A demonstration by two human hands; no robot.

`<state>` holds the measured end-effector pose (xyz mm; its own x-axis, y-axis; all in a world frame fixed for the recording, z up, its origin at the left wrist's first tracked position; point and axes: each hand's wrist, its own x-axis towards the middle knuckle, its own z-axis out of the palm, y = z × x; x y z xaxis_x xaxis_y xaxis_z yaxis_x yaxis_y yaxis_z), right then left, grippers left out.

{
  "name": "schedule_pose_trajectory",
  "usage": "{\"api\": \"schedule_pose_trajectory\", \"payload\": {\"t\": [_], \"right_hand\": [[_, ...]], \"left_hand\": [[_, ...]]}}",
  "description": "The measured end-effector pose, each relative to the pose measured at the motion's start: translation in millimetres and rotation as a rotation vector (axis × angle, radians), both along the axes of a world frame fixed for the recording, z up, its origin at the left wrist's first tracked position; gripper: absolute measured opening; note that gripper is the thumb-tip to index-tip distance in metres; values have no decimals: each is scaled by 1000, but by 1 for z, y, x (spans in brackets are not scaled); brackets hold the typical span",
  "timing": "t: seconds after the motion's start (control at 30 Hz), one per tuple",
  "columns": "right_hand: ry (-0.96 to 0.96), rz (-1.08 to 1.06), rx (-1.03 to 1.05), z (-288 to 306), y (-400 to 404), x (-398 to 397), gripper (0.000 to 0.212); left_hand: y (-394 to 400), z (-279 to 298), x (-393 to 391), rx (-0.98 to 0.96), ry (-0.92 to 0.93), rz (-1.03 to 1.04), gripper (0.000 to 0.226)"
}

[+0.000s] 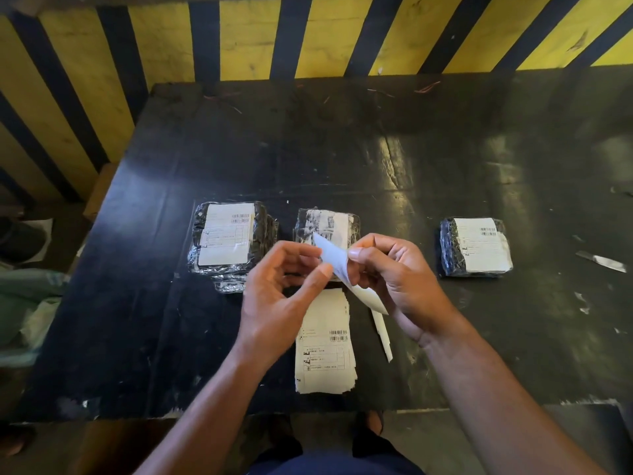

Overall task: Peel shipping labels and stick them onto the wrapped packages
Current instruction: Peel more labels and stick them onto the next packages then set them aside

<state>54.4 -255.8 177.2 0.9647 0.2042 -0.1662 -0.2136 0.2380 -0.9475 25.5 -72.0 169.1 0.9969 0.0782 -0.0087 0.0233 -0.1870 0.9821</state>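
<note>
Both hands hold one white shipping label (337, 265) above the black table (376, 159). My left hand (277, 299) pinches its left edge with thumb and fingertips. My right hand (394, 279) grips its right side, and the sheet curls between them. Below the hands lies a stack of printed labels (325, 351). A wrapped package (327, 224) sits just behind the hands, partly hidden. A labelled pile of packages (227, 238) lies to the left, and one labelled package (476, 246) to the right.
A narrow white paper strip (383, 334) lies right of the label stack. A small blade-like object (601, 261) rests near the table's right edge. A yellow and dark striped wall (308, 36) stands behind. Bags (27, 303) lie on the floor at left.
</note>
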Motion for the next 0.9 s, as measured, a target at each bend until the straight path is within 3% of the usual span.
{"api": "schedule_pose_trajectory", "payload": {"t": [0.1,0.3,0.63,0.77,0.9], "right_hand": [[-23,-15,-40,2,5,-1,22],[-73,-29,-119,2,8,-3,16],[-211,-87,-241,-13,18,-5,10],[-157,-165,-186,-23,25,-4,17],[18,-280,-99,-34,28,-2,22]], "left_hand": [[-8,5,1,-45,3,-88,23],[-7,6,5,-111,26,-59,24],[-6,2,7,-130,112,8,5],[-12,0,9,-351,311,107,9],[-11,-7,16,-549,450,246,15]]}}
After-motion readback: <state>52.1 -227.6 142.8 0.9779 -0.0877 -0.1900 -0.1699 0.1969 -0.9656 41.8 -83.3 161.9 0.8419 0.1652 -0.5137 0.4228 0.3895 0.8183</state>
